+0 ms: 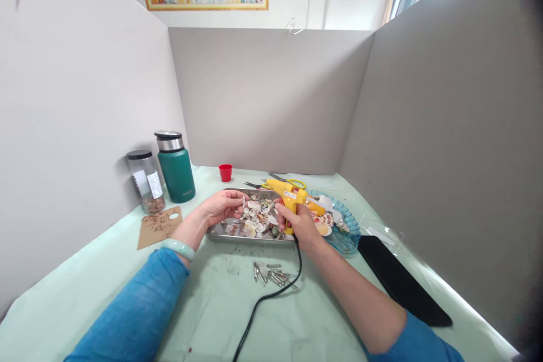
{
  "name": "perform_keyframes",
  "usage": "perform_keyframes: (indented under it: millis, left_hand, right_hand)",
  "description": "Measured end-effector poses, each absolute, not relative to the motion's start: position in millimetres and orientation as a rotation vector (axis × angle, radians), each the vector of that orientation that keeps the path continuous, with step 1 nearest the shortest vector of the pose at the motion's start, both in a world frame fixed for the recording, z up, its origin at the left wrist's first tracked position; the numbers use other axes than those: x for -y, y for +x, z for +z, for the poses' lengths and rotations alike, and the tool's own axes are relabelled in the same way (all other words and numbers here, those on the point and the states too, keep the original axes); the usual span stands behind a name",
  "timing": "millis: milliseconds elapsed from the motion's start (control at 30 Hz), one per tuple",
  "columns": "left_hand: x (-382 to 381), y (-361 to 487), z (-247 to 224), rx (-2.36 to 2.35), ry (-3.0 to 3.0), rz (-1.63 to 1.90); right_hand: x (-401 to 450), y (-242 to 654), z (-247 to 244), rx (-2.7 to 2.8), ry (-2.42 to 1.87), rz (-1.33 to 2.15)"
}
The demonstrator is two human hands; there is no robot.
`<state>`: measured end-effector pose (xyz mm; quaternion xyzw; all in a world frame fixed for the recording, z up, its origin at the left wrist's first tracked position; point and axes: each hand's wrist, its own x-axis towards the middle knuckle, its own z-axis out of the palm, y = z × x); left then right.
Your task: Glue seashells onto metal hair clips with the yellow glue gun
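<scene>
My right hand [300, 224] is wrapped round the handle of a yellow glue gun [289, 195], whose nozzle points left and whose black cord [271, 296] runs down to the front edge. My left hand [224, 207] pinches a small silvery clip [244, 202] between its fingertips. Both hands are over a metal tray [250, 240] that holds many shells [258, 216]. A pile of metal hair clips [274, 276] lies on the green cloth in front of the tray. Beside my right hand, a blue scalloped plate [352, 232] holds larger shells.
Toward the left stand a green bottle [176, 172], a clear jar [146, 184] and a brown card [159, 228]. A red cup [225, 173] and scissors [297, 183] are behind the tray. A black slab [403, 280] lies right. Grey panels enclose three sides.
</scene>
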<state>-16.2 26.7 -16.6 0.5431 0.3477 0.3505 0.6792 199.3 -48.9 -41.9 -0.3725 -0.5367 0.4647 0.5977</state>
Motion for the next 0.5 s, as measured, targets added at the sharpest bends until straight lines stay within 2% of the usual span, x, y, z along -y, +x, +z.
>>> perform_keyframes:
  millis: [500]
  left_hand:
    - [-31.2, -15.4, -20.2, -0.819, 1.111, 0.949]
  right_hand:
    - [50.9, 203.6, -39.9, 1.558, -0.997, 1.162]
